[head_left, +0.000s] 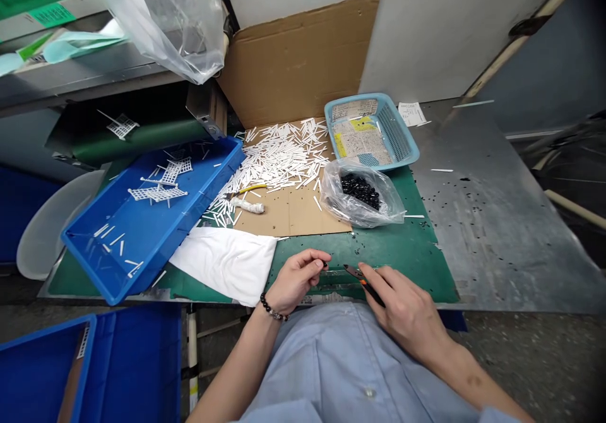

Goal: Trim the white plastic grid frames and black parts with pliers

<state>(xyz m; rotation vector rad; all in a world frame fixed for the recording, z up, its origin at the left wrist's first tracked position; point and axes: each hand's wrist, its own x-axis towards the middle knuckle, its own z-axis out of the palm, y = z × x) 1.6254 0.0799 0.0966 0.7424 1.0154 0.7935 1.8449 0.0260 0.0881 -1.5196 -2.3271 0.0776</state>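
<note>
My left hand (298, 278) pinches a small black piece (324, 264) between thumb and fingertips, over the front edge of the green mat. Too little of the piece shows to name its kind. In my right hand (402, 306) is a pair of cutting pliers (363, 281), dark with orange marks, its jaws pointing left and apart from the piece. Beyond my hands, a clear plastic bag (391, 205) lies open with many small black pieces (360, 190) inside. A white cloth (227, 259) lies flat to the left of my left hand.
White sticks (277, 158) are heaped on cardboard (298, 214), beside a white-wrapped tool (249, 205). A blue tray (189, 205) with white lattice parts (158, 192) stands left. A light-blue basket (409, 148) lined with newspaper stands behind the bag. Black bits dot the metal tabletop (497, 221).
</note>
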